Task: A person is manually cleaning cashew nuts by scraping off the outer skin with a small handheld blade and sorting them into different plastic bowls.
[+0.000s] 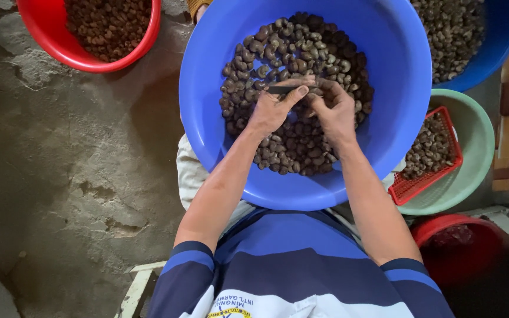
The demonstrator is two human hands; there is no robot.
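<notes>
Nuts (293, 147) fill blue basin (396, 70); red basin (48, 41), green bowl (472, 135) beside.

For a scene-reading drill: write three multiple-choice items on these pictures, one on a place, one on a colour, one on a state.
1. Where is the red mesh basket?
A. in the pale green basin
B. in the red basin at top left
C. on the bare floor

2. What colour is the basin under the hands?
A. green
B. blue
C. red

3. How are the hands placed?
A. resting on the knees
B. far apart on the rim
C. close together over the nuts

Answers:
1 A: the basket sits inside the pale green basin.
2 B: the big basin is blue.
3 C: the left hand and right hand meet on a thin dark tool above the nuts.
</notes>
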